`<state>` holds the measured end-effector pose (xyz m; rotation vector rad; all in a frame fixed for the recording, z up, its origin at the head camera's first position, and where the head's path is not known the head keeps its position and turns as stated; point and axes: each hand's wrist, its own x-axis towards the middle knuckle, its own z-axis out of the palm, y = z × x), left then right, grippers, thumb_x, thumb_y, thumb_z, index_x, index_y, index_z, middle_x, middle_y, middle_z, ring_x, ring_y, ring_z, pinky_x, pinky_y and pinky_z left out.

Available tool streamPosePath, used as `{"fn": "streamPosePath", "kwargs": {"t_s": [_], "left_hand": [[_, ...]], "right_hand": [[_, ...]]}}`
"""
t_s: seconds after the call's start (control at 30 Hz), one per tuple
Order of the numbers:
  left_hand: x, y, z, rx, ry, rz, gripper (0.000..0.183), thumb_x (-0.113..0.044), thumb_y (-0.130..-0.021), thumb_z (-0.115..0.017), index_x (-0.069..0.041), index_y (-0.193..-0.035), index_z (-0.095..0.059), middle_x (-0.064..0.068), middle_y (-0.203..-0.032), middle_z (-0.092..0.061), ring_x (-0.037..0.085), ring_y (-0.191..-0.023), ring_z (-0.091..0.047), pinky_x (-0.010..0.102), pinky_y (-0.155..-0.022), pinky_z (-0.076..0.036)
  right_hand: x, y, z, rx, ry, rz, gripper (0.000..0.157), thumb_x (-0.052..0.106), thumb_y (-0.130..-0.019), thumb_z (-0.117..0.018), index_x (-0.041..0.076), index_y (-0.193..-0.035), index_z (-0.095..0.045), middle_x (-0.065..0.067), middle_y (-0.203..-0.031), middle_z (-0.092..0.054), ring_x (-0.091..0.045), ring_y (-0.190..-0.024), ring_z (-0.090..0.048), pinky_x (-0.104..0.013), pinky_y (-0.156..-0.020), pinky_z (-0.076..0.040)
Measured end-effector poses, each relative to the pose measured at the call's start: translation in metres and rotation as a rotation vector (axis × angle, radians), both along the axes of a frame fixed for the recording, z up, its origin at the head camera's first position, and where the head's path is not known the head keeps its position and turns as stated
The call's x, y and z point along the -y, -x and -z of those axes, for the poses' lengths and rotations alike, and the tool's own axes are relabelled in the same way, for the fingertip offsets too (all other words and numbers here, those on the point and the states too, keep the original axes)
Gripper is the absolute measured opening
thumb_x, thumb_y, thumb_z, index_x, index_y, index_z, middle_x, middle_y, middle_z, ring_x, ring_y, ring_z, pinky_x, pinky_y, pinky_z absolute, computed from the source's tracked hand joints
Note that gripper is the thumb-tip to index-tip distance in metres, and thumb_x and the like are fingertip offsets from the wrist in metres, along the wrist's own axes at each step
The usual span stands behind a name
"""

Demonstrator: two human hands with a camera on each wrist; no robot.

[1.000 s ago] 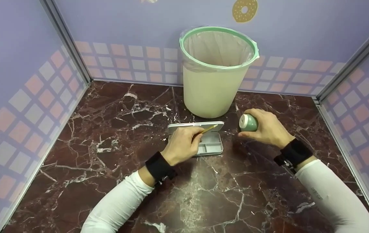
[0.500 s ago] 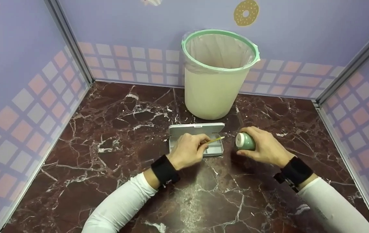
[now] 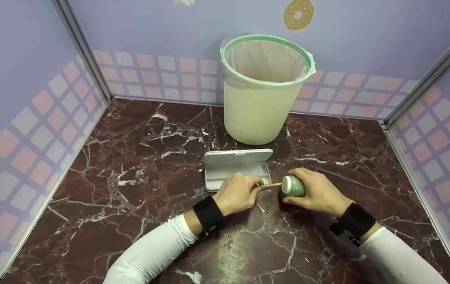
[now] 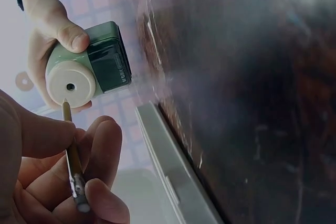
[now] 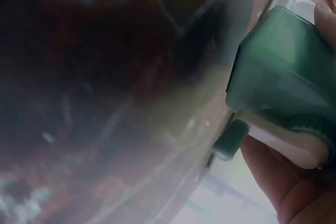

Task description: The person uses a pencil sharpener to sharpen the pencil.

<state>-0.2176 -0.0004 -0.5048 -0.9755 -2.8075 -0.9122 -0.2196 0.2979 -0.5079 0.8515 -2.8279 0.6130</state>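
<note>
A yellow pencil (image 3: pixel 271 185) is pinched between the thumb and fingers of the left hand (image 3: pixel 237 193), near the front right corner of an open pale grey case (image 3: pixel 219 173). Its sharpened tip is pointed to the right, toward the cream round face (image 3: pixel 286 185) of a green sharpener (image 3: pixel 296 186). The sharpener is gripped by the right hand (image 3: pixel 321 193), with the thumb laid along its near side and the fingers over its far side. In the left wrist view, the tip is seen just beside the hole (image 4: pixel 70 86) in the middle of that face; whether the face is touched cannot be told. The grey end (image 4: pixel 81 203) of the pencil is shown there too, as is a dark drawer (image 4: pixel 110 66) set into the sharpener. In the right wrist view, a cream crank arm (image 5: pixel 286 140) with a green knob (image 5: pixel 231 137) is seen on the sharpener. The lid (image 3: pixel 238 157) of the case is raised along the far side, and the interior is split by dividers, partly covered by the left hand. Behind the case, a pale bin (image 3: pixel 262 108) with a green rim (image 3: pixel 264 38) and a clear liner (image 3: pixel 268 59) is stood on the dark red, white-veined surface (image 3: pixel 161 169). White sleeves (image 3: pixel 154 244) and black wristbands (image 3: pixel 208 213) are worn on both arms. The surface is enclosed by lavender panels (image 3: pixel 189 31) patterned with pink and white squares.
</note>
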Motion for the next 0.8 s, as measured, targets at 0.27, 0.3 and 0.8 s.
{"fn": "streamPosePath", "kwargs": {"t_s": [0.27, 0.3, 0.8], "left_hand": [[-0.004, 0.0, 0.002, -0.016, 0.047, 0.025, 0.011, -0.018, -0.106, -0.073, -0.016, -0.11, -0.083, 0.001, -0.096, -0.087, 0.015, -0.072, -0.075, 0.032, -0.07, -0.064], [-0.005, 0.0, 0.002, -0.016, 0.05, 0.027, 0.011, -0.017, -0.106, -0.073, -0.016, -0.11, -0.083, 0.001, -0.095, -0.087, 0.015, -0.072, -0.074, 0.032, -0.069, -0.063], [-0.012, 0.002, 0.0, -0.119, 0.083, 0.07, 0.011, -0.013, -0.103, -0.074, -0.016, -0.105, -0.084, 0.002, -0.093, -0.087, 0.02, -0.078, -0.081, 0.036, -0.072, -0.066]], "right_hand": [[0.002, -0.006, 0.007, -0.02, 0.0, -0.008, 0.071, 0.046, -0.077, -0.103, 0.015, -0.132, -0.07, -0.003, -0.118, -0.078, -0.018, -0.098, -0.078, -0.041, -0.085, -0.066], [0.003, -0.007, 0.007, -0.024, -0.004, -0.006, 0.071, 0.047, -0.077, -0.103, 0.015, -0.132, -0.07, -0.003, -0.118, -0.078, -0.018, -0.098, -0.078, -0.041, -0.085, -0.066], [0.008, -0.01, 0.009, -0.098, -0.077, -0.022, 0.073, 0.053, -0.08, -0.099, 0.016, -0.134, -0.069, -0.003, -0.118, -0.077, -0.02, -0.094, -0.078, -0.042, -0.08, -0.065]]}}
